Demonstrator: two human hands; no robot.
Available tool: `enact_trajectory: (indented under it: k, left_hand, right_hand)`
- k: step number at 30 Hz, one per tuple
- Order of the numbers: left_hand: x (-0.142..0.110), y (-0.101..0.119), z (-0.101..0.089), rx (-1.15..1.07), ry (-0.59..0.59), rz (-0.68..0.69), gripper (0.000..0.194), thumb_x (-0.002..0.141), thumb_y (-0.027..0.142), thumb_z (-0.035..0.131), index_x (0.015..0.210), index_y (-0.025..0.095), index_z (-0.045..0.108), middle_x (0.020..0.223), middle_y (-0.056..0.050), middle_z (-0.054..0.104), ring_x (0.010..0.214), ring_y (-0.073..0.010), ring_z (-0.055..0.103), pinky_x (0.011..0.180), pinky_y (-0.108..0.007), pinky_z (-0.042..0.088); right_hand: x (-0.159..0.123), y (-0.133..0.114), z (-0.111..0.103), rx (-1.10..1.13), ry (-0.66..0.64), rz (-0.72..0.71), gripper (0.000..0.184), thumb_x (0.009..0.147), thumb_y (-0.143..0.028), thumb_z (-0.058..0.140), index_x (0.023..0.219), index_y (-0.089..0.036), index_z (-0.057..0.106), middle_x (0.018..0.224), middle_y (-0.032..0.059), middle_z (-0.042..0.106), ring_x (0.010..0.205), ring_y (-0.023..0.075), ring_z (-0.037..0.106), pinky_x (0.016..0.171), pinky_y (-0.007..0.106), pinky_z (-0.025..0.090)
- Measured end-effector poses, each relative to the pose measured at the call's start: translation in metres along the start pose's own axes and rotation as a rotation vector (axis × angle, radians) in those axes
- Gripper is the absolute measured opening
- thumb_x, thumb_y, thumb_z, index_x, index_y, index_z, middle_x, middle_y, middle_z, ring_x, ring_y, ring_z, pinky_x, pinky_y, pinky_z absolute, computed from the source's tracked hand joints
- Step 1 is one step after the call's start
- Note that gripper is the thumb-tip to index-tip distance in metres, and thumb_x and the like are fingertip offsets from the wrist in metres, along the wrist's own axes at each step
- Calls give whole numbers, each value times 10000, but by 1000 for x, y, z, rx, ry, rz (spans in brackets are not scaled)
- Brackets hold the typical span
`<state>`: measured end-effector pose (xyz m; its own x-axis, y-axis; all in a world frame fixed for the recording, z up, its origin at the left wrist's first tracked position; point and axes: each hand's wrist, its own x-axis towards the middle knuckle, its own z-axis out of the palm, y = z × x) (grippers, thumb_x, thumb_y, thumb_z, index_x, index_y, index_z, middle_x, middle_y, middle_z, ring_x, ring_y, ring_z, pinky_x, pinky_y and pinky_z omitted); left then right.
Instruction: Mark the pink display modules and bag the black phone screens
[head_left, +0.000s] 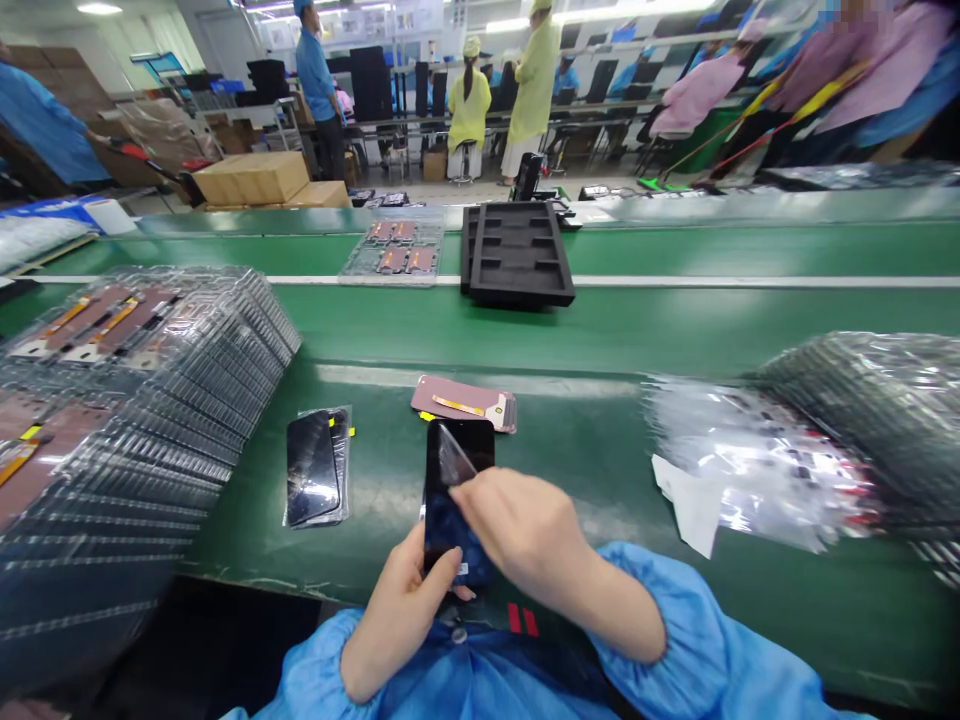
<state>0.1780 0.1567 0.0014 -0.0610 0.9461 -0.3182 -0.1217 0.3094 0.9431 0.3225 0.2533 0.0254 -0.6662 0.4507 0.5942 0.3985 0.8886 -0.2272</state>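
A black phone screen (pixel 465 440) is held upright in front of me, its lower part gripped by my left hand (pixel 409 590) with the thumb across its face. My right hand (pixel 525 515) pinches a clear protective film (pixel 452 458) that is lifted from the upper left of the screen. Just beyond lies a small stack of pinkish screen panels (pixel 461 402) with an orange flex cable on top. To the left, dark screens (pixel 313 468) with yellow tabs rest on the green bench (pixel 570 440).
Tall stacked clear trays (pixel 217 370) with panels stand at the left. At the right lie crumpled clear films (pixel 757 470), a white paper piece (pixel 688 505) and more stacked trays (pixel 892 410). Black foam trays (pixel 521 255) and a clear tray (pixel 394 250) sit on the green conveyor (pixel 675 320). Several people work beyond.
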Motion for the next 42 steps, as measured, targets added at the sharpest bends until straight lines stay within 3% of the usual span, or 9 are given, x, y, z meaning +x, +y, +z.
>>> enact_trajectory:
  k: [3, 5, 8, 12, 20, 36, 39, 42]
  left_hand:
    - [4, 1, -6, 72, 54, 73, 285, 834, 426, 679, 990, 189, 655, 881, -41, 674, 886, -236, 630, 825, -340, 523]
    - [5, 4, -13, 49, 62, 43, 274, 831, 430, 684, 955, 188, 648, 846, -34, 662, 848, -230, 632, 785, -342, 534]
    - [4, 10, -23, -77, -1, -29, 308, 849, 419, 672, 1054, 196, 619, 816, -14, 643, 745, -183, 632, 692, -319, 557]
    - [-1, 16, -32, -97, -92, 17, 293, 844, 358, 700, 1076, 192, 634, 877, -15, 647, 710, -153, 651, 682, -300, 577]
    - [-11, 18, -32, -151, -210, -3, 294, 832, 339, 724, 1063, 184, 631, 844, -7, 679, 675, -126, 679, 679, -249, 568]
    - [-17, 17, -32, -181, -293, 10, 256, 846, 326, 714, 1017, 166, 609, 786, -4, 668, 672, -116, 663, 679, -240, 548]
    - [-17, 19, -30, -196, -295, 26, 402, 846, 307, 717, 1205, 210, 564, 879, -19, 687, 669, -120, 662, 672, -249, 554]
    - [-16, 22, -25, -215, -249, 36, 551, 903, 351, 638, 1402, 262, 422, 1053, -56, 688, 667, -120, 658, 675, -267, 561]
  right_hand:
    - [-4, -21, -8, 273, -198, -246, 328, 1001, -174, 361, 771, -171, 596, 668, 35, 617, 576, 157, 531, 515, 310, 342]
    - [-7, -26, -18, 481, -344, -314, 317, 1011, -241, 396, 778, -177, 601, 663, 15, 618, 565, 143, 525, 503, 297, 347]
    - [-8, -18, -37, 775, -452, -306, 262, 993, -311, 476, 827, -173, 623, 672, 4, 637, 572, 118, 549, 506, 250, 376]
    - [-7, 10, -61, 1003, -419, -145, 267, 990, -323, 496, 817, -171, 632, 641, 22, 646, 586, 112, 582, 557, 223, 419]
    - [-14, 58, -64, 979, -330, 32, 155, 957, -236, 567, 864, -181, 678, 704, 39, 666, 637, 120, 579, 596, 234, 427]
    - [-7, 57, -70, 898, -303, 105, 210, 944, -304, 591, 828, -190, 724, 708, 29, 594, 593, 111, 559, 527, 229, 437]
    - [-5, 56, -71, 882, -297, 107, 198, 939, -290, 594, 818, -189, 714, 769, 42, 604, 644, 120, 583, 579, 241, 472]
    - [-2, 51, -71, 862, -274, 166, 182, 933, -251, 592, 779, -182, 661, 836, 62, 650, 730, 142, 620, 656, 265, 491]
